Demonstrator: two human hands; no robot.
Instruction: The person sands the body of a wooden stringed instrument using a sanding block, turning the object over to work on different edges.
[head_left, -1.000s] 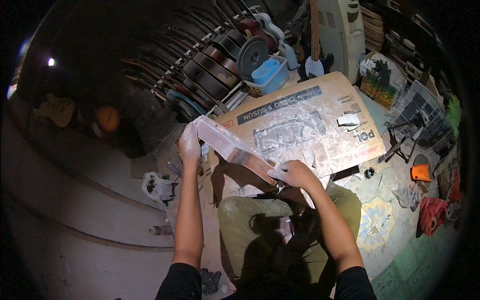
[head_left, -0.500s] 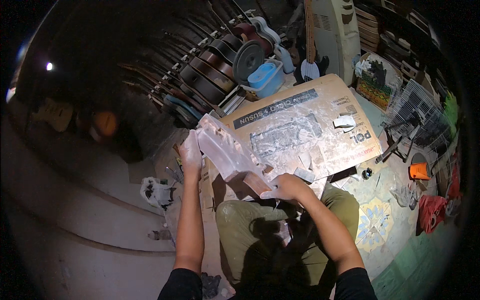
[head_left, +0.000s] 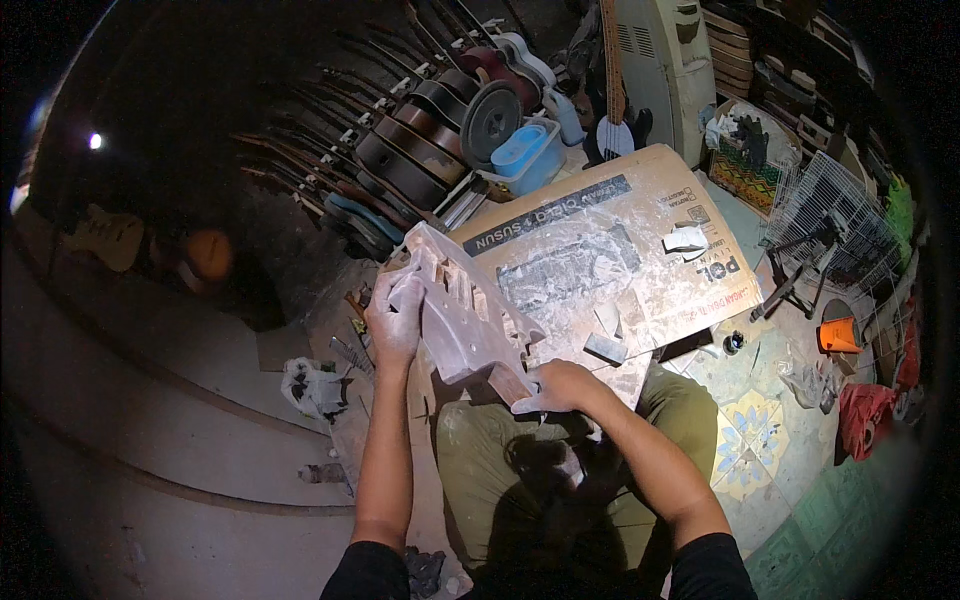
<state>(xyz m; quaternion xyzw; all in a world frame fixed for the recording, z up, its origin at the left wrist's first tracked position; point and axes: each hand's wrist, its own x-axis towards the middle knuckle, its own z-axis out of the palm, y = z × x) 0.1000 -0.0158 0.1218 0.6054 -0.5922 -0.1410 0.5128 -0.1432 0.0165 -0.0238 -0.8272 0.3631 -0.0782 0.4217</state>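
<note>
I hold a pale, dusty carved wooden body (head_left: 465, 310) with several cut-out cavities, tilted on edge above my lap. My left hand (head_left: 393, 318) grips its left edge, fingers spread over the wood. My right hand (head_left: 560, 388) clasps its lower right end, where a narrower brown part sticks out. Both hands are dusted white. Below the piece are my olive-green trousers (head_left: 520, 480).
A flattened cardboard sheet (head_left: 640, 210) covered in white dust lies in front, with a small sanding block (head_left: 605, 347) and a scrap of paper (head_left: 686, 238). Behind it stand a row of guitar bodies and necks (head_left: 410, 150), a blue tub (head_left: 525, 150), a wire rack (head_left: 830, 215) and an orange cup (head_left: 838, 335).
The wooden piece has turned up from lying flat across my hands to standing more on edge, showing its cavities. My left hand has shifted lower along its left side.
</note>
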